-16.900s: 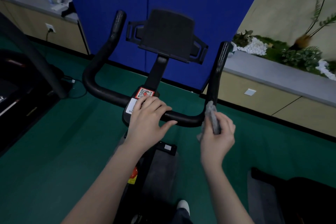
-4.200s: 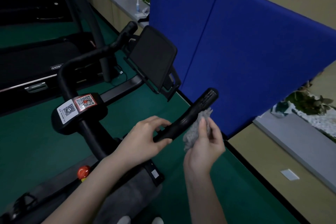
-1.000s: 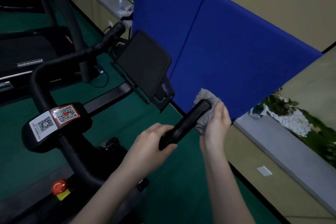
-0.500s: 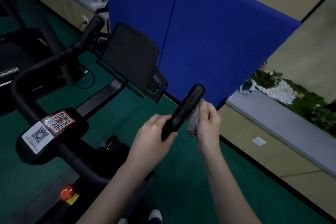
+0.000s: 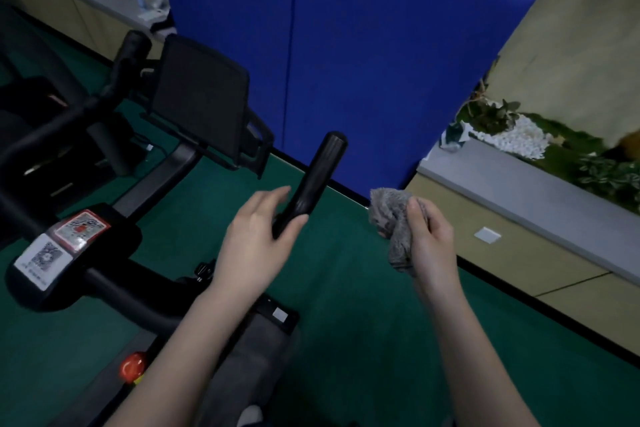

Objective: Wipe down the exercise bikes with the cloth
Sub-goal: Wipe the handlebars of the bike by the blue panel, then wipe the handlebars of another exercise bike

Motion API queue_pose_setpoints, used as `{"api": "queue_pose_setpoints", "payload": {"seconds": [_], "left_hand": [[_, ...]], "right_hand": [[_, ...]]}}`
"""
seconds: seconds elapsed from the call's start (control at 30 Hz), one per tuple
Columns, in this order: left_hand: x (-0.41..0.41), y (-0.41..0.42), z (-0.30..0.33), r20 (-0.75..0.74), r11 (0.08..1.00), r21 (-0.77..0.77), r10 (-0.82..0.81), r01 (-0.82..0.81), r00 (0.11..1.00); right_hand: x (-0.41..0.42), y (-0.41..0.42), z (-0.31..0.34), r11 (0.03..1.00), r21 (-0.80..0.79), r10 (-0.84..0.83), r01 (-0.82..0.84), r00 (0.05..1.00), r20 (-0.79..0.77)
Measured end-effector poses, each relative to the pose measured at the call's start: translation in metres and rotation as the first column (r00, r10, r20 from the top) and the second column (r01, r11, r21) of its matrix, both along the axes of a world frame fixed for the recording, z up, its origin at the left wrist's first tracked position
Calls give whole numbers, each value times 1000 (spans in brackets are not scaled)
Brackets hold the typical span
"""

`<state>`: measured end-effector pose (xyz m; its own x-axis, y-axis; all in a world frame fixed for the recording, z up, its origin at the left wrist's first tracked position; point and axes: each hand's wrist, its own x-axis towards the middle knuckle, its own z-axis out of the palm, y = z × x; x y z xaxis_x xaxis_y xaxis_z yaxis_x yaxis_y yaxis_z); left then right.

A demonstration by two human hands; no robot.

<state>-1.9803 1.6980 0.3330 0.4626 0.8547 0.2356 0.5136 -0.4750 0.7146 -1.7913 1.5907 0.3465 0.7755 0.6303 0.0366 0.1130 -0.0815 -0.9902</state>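
The black exercise bike [image 5: 114,288] fills the left of the head view, with its tablet holder [image 5: 201,97] and QR-code stickers [image 5: 59,243]. Its right handlebar grip [image 5: 318,173] points up and away at the centre. My left hand [image 5: 252,246] holds the lower part of that grip loosely, thumb across its front and fingers stretched out beside it. My right hand [image 5: 433,243] grips the crumpled grey cloth [image 5: 391,218] in the air to the right of the grip, clear of the bar.
A blue padded panel [image 5: 363,62] stands just behind the bike. A low grey-topped ledge with plants and white pebbles [image 5: 512,135] runs along the right. Green floor [image 5: 363,340] lies below. A red knob [image 5: 133,366] sits on the frame. More dark gym equipment [image 5: 31,114] is at the far left.
My right hand has pulled the cloth off the right handlebar grip and moved it away to the right. My left hand's fingers have loosened on the grip.
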Motion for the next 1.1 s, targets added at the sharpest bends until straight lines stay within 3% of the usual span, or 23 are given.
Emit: {"api": "queue_pose_setpoints", "payload": {"seconds": [0.27,0.47,0.67,1.1], "left_hand": [[50,-49,16,-18,966,253,68,-61,998],[126,-114,0,-192,975,173,-103,137,976],[179,-158,-18,-406,952,133,-202,277,891],[245,-123,-45,-574,923,45,-289,382,766]], "right_hand": [[73,-83,-5,997,-72,7,-11,999,-54],[122,-137,-3,996,-77,39,-41,999,-24],[165,-184,-19,993,-117,7,-7,1000,-5],[235,-163,-46,981,-193,-17,21,1000,20]]}}
